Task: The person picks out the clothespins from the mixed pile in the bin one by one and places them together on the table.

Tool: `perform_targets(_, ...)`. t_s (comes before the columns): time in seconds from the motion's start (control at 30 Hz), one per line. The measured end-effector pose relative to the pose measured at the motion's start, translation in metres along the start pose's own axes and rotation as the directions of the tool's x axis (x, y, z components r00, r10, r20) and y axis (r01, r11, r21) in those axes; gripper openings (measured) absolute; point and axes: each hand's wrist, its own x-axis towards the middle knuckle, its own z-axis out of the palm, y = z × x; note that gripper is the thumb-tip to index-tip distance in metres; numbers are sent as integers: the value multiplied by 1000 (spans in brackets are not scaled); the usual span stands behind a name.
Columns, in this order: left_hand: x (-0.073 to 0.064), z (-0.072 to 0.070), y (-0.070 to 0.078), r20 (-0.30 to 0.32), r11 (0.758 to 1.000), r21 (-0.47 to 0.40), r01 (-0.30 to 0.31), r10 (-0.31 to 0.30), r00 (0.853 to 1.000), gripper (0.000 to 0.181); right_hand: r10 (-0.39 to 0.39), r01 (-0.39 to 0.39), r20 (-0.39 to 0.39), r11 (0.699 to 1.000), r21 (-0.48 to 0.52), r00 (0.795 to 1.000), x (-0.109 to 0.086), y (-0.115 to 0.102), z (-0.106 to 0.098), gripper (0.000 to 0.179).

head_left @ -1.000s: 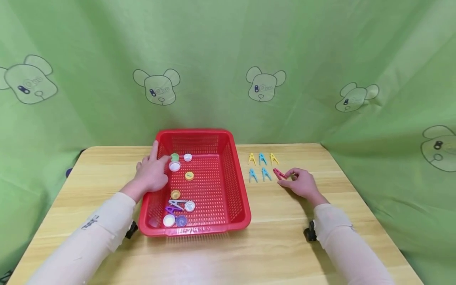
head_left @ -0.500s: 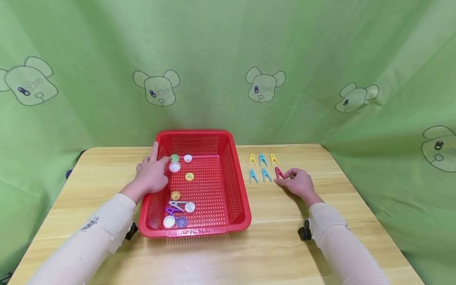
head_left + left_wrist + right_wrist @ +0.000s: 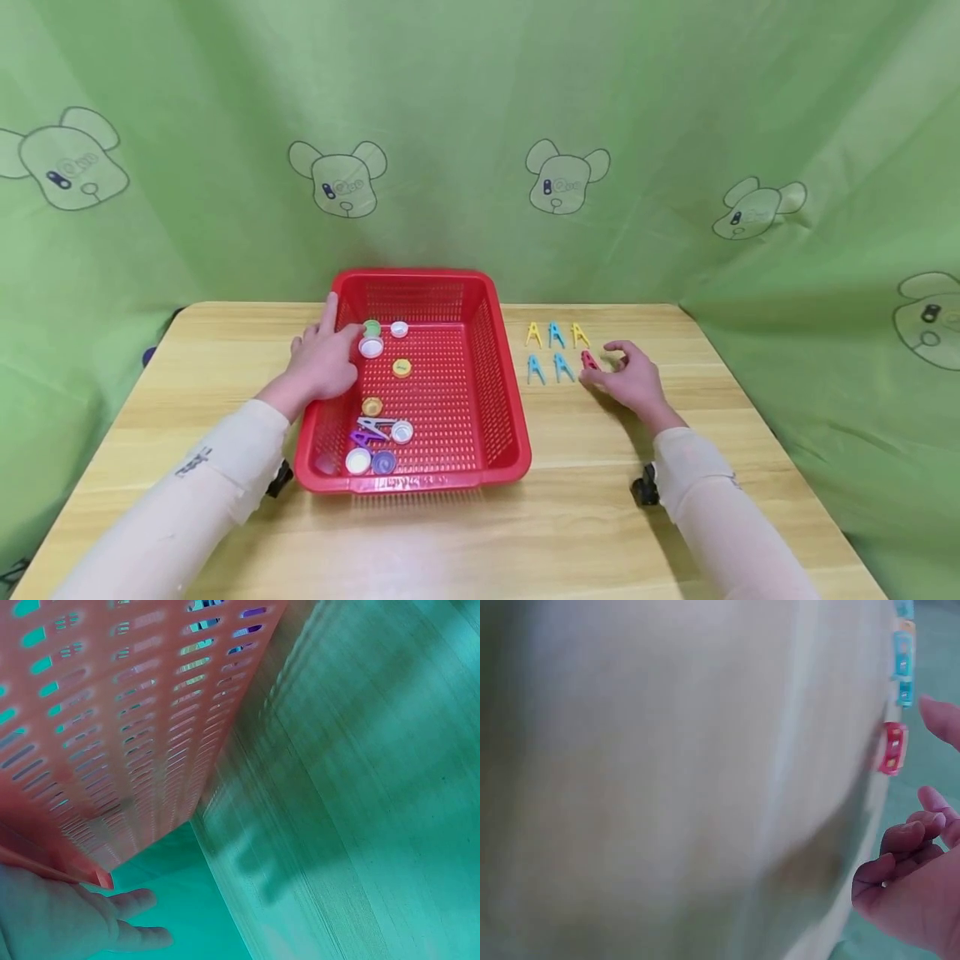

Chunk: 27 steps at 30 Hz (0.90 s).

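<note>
My left hand rests on the left rim of a red plastic basket. Its index finger lies straight along the rim and the thumb reaches over the inside. In the left wrist view, two straight fingers extend outside the basket's perforated wall. A red clothespin stands on the table at the right end of the front row of clothespins. Around it, apart from it, my right hand holds its thumb and index finger spread. The right wrist view shows a gap between those fingers and the red clothespin.
Inside the basket lie several bottle caps, among them a yellow cap, plus a white clothespin and a purple clothespin. Two blue clothespins stand left of the red one. Behind is a yellow, blue clothespin, yellow row. A green curtain hangs behind.
My right hand has turned the red clothespin more upright in line with its row, then let go of it, fingers spreading apart. The left hand has stayed on the rim.
</note>
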Motion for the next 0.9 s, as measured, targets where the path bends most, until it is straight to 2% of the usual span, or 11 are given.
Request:
perform_targets(0.23,0,2,-2,-3,1000,3,7,-7,1000,64,-78,86,-112,994,71,991,-2,-38,-8,54)
perform_targets(0.37,2,2,-3,-4,1000,4,1,-1,1000,63,-126,138,-137,987,83,983,-3,-63,-11,50)
perform_targets(0.6,2,2,-4,-5,1000,13,4,-4,1000,64,-219,235,-129,963,129,967,-5,-109,-4,48)
perform_targets(0.9,3,1,-3,-2,1000,5,6,-6,1000,65,-296,315,-114,925,212,948,-3,-167,2,46)
